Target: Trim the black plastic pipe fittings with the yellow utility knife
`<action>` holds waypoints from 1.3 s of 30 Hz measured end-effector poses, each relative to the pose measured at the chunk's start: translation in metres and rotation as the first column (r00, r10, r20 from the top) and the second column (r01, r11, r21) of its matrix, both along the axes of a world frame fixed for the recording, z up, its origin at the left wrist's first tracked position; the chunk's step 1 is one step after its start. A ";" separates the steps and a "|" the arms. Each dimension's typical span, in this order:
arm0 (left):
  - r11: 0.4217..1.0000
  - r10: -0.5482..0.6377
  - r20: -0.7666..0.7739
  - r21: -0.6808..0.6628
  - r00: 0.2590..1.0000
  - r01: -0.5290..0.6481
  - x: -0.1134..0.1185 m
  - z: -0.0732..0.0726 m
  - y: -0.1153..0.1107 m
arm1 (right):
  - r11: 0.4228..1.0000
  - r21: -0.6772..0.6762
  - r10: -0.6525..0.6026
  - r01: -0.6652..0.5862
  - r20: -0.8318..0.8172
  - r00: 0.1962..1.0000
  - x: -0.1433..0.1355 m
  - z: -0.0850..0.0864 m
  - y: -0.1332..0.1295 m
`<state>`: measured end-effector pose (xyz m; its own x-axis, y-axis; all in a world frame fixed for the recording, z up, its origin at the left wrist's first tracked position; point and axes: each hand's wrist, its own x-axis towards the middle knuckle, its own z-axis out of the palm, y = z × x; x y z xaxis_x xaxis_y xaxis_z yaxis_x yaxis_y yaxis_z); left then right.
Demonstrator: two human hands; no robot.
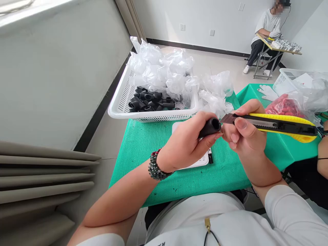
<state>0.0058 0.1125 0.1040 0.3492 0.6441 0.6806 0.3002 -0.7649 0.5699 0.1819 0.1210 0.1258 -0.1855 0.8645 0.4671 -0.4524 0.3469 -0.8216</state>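
Observation:
My left hand is closed around a black rubber tube piece, its hollow round end facing right. In my right hand is a yellow and black utility knife with its blade out. The blade tip lies at the rim of the tube's open end; whether it touches cannot be made out. Beneath my hands, a white flat device rests on the green-covered table, mostly hidden by my left hand. A black marker-like stick lies along its right edge.
A white basket at the back holds black tube pieces and clear plastic bags. More bags lie beside it. To the right are a white glove, a bag of red pieces, another basket and a person's arm.

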 end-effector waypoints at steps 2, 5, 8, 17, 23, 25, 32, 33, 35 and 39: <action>1.000 -0.013 0.006 0.001 1.000 0.013 0.000 0.001 -0.001 | 1.000 -0.021 -0.022 0.022 -0.017 1.000 -0.001 0.001 -0.001; 1.000 -0.015 0.011 0.024 1.000 0.015 -0.001 0.003 -0.003 | 0.998 -0.039 -0.048 0.046 -0.043 0.998 -0.004 0.001 -0.003; 0.999 -0.027 0.027 0.030 0.999 0.026 -0.001 0.004 -0.005 | 0.998 -0.048 -0.050 0.047 -0.064 0.997 -0.007 0.001 -0.004; 0.994 -0.108 0.026 -0.029 0.994 0.109 -0.001 0.001 -0.006 | 0.998 -0.058 -0.024 0.020 -0.066 0.998 -0.007 -0.002 -0.004; 0.995 -0.100 0.014 -0.020 0.995 0.100 -0.001 0.003 -0.010 | 0.999 -0.040 -0.011 0.009 -0.054 0.998 -0.005 0.000 -0.006; 0.994 -0.099 0.025 -0.030 0.995 0.100 0.000 0.003 -0.012 | 0.999 -0.042 -0.013 0.010 -0.051 0.999 -0.006 0.001 -0.008; 0.998 -0.059 0.048 -0.011 0.997 0.059 0.005 0.001 -0.020 | 0.996 -0.078 -0.034 0.030 -0.050 0.998 -0.008 0.006 -0.019; 0.999 -0.052 0.046 -0.010 0.998 0.052 0.005 0.001 -0.020 | 0.995 -0.094 -0.039 0.035 -0.039 0.998 -0.008 0.007 -0.020; 0.999 -0.034 0.027 -0.023 0.999 0.034 0.005 0.002 -0.022 | 0.992 -0.115 -0.047 0.045 -0.021 0.999 -0.008 0.008 -0.022; 0.998 -0.012 0.000 -0.059 1.000 0.012 0.004 0.003 -0.024 | 0.985 -0.153 -0.080 0.083 0.022 0.997 -0.007 0.008 -0.026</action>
<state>0.0094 0.0884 0.1067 0.3577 0.6789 0.6412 0.2911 -0.7335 0.6142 0.1747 0.0951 0.1336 -0.1180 0.9383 0.3252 -0.4143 0.2511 -0.8748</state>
